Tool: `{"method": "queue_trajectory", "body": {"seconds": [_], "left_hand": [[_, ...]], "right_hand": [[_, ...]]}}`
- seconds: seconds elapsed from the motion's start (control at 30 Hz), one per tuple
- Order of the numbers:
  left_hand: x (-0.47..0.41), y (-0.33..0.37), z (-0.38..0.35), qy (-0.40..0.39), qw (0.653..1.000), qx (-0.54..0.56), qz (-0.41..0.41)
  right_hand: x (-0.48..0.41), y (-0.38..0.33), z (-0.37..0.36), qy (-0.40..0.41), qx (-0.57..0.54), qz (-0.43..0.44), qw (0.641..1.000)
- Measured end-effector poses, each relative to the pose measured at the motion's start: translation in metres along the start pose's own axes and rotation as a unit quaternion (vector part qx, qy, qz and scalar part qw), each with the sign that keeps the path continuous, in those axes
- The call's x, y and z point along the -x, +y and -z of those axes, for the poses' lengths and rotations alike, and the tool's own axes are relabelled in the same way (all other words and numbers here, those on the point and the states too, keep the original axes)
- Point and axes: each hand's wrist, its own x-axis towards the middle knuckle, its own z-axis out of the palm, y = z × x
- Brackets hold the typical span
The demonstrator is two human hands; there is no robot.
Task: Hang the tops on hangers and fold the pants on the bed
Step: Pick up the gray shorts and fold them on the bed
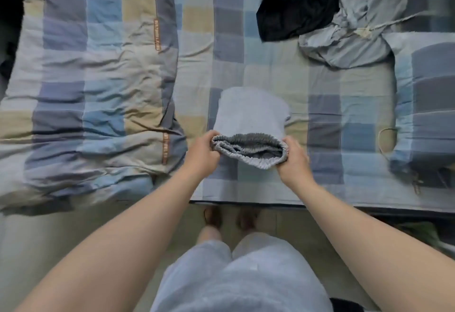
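Light grey pants point(251, 112) lie on the checked bed sheet point(344, 82) near the bed's front edge, legs folded away from me. Their ribbed elastic waistband point(248, 150) is lifted and held open between my hands. My left hand point(200, 154) grips the waistband's left end. My right hand point(294, 157) grips its right end. A black garment point(295, 1) lies crumpled at the back of the bed. A pale blue-grey garment point(354, 38) with a drawstring lies bunched beside it on the right.
A rumpled checked duvet point(86, 90) covers the left part of the bed. A checked pillow point(428, 112) lies at the right. The bed's front edge point(246, 202) runs just ahead of my feet on the tiled floor.
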Motion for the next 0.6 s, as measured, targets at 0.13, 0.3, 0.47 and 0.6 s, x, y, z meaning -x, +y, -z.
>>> {"method": "queue_trajectory", "body": {"seconds": [0.13,0.3,0.47,0.6], "left_hand": [[0.020,-0.081,-0.067,-0.072,0.992,-0.068,0.076],[0.056,-0.155,-0.111,-0.210,0.958,-0.118,0.158],[0.059,-0.170,-0.122,-0.232,0.947,-0.108,0.192],[0.026,-0.163,-0.119,-0.196,0.958,-0.072,0.195]], "right_hand": [[0.021,0.072,-0.062,-0.090,0.064,-0.028,0.993],[0.060,0.132,-0.106,-0.253,0.028,-0.098,0.962],[0.064,0.153,-0.125,-0.298,0.004,-0.125,0.946],[0.021,0.150,-0.131,-0.268,-0.018,-0.143,0.953]]}}
